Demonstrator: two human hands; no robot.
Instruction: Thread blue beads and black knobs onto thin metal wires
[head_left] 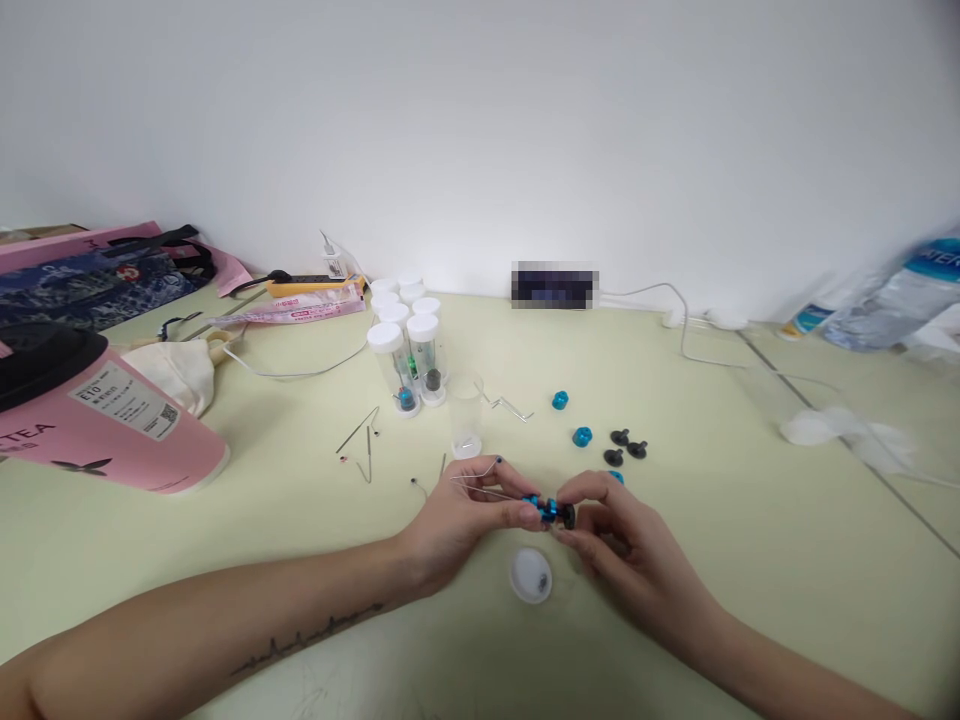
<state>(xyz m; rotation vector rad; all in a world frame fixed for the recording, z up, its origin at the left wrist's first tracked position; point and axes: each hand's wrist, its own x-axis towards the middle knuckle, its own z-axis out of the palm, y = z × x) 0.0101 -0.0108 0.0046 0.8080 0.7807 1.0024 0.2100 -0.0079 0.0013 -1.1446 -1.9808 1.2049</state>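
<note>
Just above the table's front middle, my left hand [466, 508] pinches a small shiny blue part [549, 510] between thumb and fingers. Thin bent metal wires [480, 482] stick out across that palm. At the other end of the blue part, my right hand [626, 528] has thumb and fingertips closed about a black round piece [569, 516]. Whether the blue and black pieces are joined is hard to make out. Below the hands lies a white cap [531, 576] with tiny bits in it. An uncapped clear tube [466, 415] stands just beyond my left hand.
Loose blue pieces [582, 436] and black stemmed discs [615, 458] lie at right. Bent wires [367, 450] lie at left, near several white-capped tubes [424, 365]. A pink cup [142, 425] lies far left. A clear bottle [892, 300] and white cable [686, 320] are at right.
</note>
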